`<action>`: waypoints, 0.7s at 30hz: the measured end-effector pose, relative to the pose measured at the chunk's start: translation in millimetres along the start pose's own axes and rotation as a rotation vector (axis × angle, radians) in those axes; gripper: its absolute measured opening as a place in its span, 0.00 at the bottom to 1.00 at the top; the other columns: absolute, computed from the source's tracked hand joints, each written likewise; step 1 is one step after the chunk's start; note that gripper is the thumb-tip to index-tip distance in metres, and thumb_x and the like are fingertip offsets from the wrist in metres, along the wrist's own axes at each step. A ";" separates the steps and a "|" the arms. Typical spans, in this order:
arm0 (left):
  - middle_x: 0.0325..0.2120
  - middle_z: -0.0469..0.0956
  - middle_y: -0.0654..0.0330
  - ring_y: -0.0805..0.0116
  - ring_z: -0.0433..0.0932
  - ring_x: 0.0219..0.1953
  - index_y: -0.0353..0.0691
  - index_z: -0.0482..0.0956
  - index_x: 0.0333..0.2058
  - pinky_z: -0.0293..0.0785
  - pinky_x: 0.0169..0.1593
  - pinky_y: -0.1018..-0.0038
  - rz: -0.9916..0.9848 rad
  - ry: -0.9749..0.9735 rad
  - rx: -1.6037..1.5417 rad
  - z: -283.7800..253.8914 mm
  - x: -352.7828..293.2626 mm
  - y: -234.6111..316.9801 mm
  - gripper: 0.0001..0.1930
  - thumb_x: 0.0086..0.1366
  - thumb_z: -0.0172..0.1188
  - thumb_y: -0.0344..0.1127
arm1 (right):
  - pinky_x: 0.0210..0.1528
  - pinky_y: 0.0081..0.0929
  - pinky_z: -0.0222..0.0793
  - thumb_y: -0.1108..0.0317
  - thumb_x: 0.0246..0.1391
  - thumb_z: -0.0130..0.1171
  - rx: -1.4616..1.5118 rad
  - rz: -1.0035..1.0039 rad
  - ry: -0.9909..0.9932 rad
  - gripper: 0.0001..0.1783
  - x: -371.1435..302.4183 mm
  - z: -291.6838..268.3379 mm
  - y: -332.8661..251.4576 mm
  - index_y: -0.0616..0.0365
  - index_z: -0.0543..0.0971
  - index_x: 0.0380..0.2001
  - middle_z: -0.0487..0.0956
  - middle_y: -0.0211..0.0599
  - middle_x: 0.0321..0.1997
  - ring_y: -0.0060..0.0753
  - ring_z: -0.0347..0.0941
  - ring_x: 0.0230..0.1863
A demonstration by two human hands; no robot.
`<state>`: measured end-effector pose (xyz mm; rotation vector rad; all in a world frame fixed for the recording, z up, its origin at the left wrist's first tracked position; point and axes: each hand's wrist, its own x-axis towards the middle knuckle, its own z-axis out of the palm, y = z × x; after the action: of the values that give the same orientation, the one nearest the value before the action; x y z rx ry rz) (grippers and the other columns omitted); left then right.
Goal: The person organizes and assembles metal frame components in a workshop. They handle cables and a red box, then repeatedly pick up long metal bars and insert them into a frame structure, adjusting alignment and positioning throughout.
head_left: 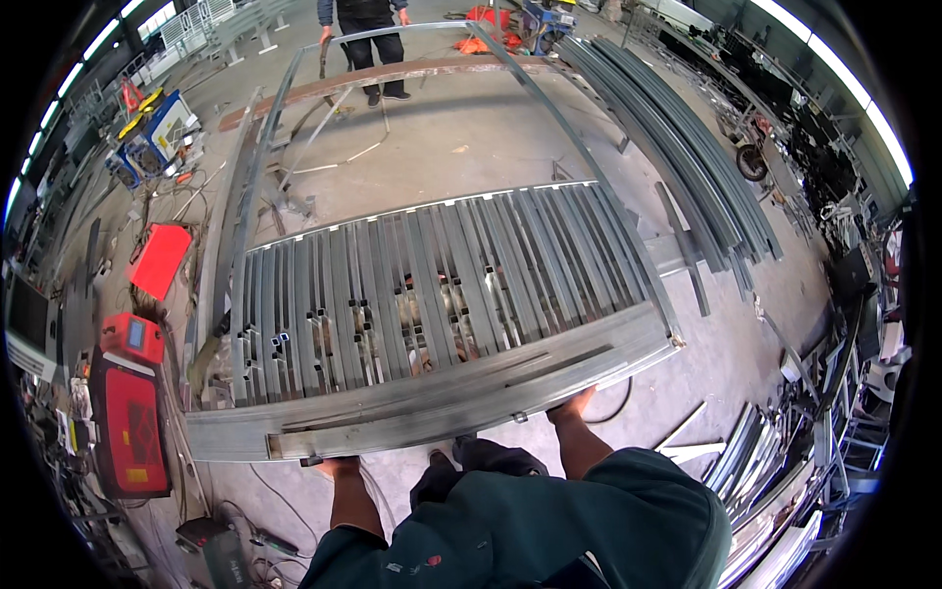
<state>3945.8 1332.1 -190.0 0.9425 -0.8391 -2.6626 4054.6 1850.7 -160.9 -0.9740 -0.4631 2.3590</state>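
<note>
Left hand [340, 463] is tucked under the near rail of the big grey steel frame [432, 393], fingers hidden beneath the metal, so only the wrist and the heel of the hand show; it looks clamped on the rail's underside. Right hand [572, 402] does the same further along, fingertips curled up against the rail's lower edge, gripping it. Both forearms come up from the lower edge in rolled dark green sleeves, roughly parallel, elbows low, wrists bent upward.

The frame is long, with two side rails running away from the person and a bank of upright slats [432, 285] filling its near part. Its near end sits at the hands, above the concrete floor [471, 147]. At the far end another person [365, 39] in dark clothes stands by the frame; whether they hold it is too small to tell.

Left of the frame sit red machines [132, 412] and a red box [159, 257] on the floor. To the right a stack of long steel sections [677, 147] lies beside the frame.
</note>
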 end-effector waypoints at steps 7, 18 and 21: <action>0.60 0.70 0.59 0.54 0.67 0.61 0.48 0.67 0.62 0.64 0.63 0.51 0.122 -0.168 0.333 12.9 -6.5 0.6 0.36 0.64 0.47 0.66 | 0.72 0.48 0.50 0.23 0.60 0.26 -0.057 -0.110 -0.049 0.48 23.4 -42.5 0.1 0.43 0.52 0.72 0.55 0.34 0.75 0.46 0.51 0.73; 0.64 0.67 0.59 0.54 0.62 0.66 0.50 0.66 0.64 0.56 0.68 0.50 0.032 -0.327 0.521 -14.9 -6.5 12.4 0.36 0.63 0.49 0.65 | 0.67 0.49 0.58 0.23 0.57 0.35 -0.074 0.032 0.169 0.49 -3.7 3.6 -3.4 0.45 0.58 0.70 0.62 0.36 0.72 0.48 0.58 0.70; 0.64 0.65 0.58 0.55 0.60 0.67 0.47 0.65 0.64 0.57 0.66 0.52 -0.242 0.107 0.050 -30.8 -12.9 47.0 0.37 0.63 0.52 0.63 | 0.67 0.52 0.59 0.24 0.56 0.37 -0.142 0.107 0.408 0.47 -6.7 -11.8 -12.1 0.46 0.62 0.68 0.66 0.37 0.69 0.49 0.61 0.68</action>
<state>3975.0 1284.3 -176.1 1.2606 -0.8180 -2.7692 4071.4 1857.6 -159.2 -1.5379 -0.4283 2.1582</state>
